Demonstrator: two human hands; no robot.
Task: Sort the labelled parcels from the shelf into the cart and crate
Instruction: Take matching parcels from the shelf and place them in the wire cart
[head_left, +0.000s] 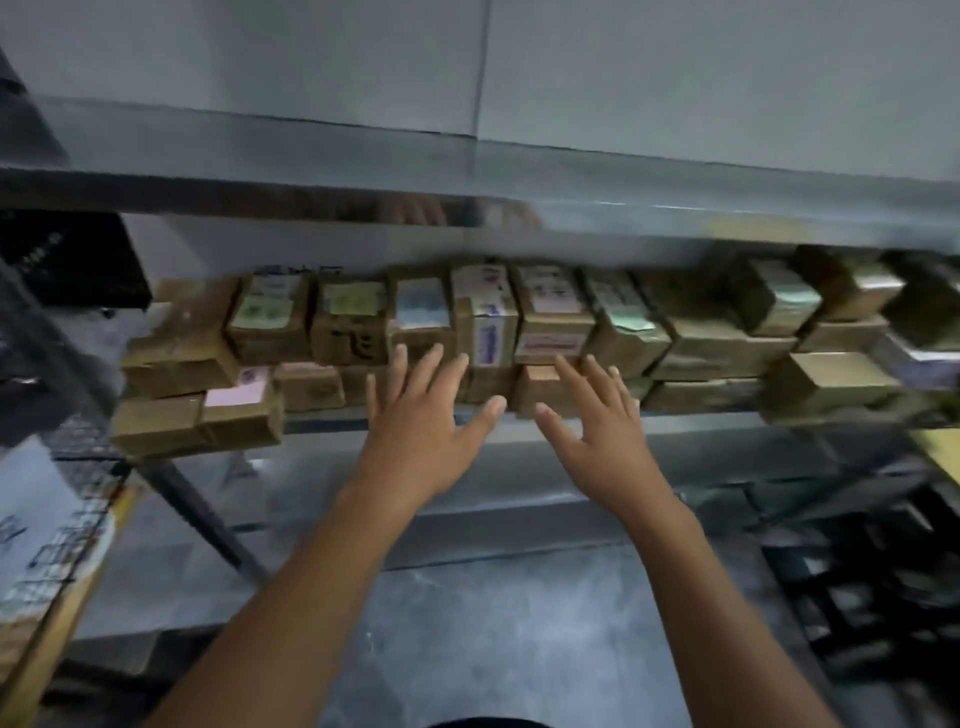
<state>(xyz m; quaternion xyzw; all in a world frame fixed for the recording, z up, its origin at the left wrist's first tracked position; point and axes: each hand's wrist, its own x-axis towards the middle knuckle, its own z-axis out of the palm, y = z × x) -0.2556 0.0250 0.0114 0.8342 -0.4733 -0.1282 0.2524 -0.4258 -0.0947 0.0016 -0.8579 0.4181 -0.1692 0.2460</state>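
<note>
Head view. I am looking down at a grey metal shelf (327, 422), which is carrying two stacked rows of brown cardboard parcels (717, 338) across nearly its whole width. Most are showing paper labels on top, in white, green, blue and pink, though blur is making the print unreadable. Below, the grey floor (519, 623) is filling the lower middle of the view. A dark slatted crate (857, 597) is sitting on the floor at lower right, and a printed carton (47, 545) is showing at the lower left edge. Both bare forearms are stretching up from the bottom edge. The left hand (426, 431) is hovering in front of the middle parcels, its grip spread, fingers straight and fanned, tips overlapping the parcels' front faces; I cannot tell whether they are touching. The right hand (602, 431) is hovering just beside it, its grip likewise spread and holding nothing, fingertips lying below a parcel with a red-striped label (550, 343).
</note>
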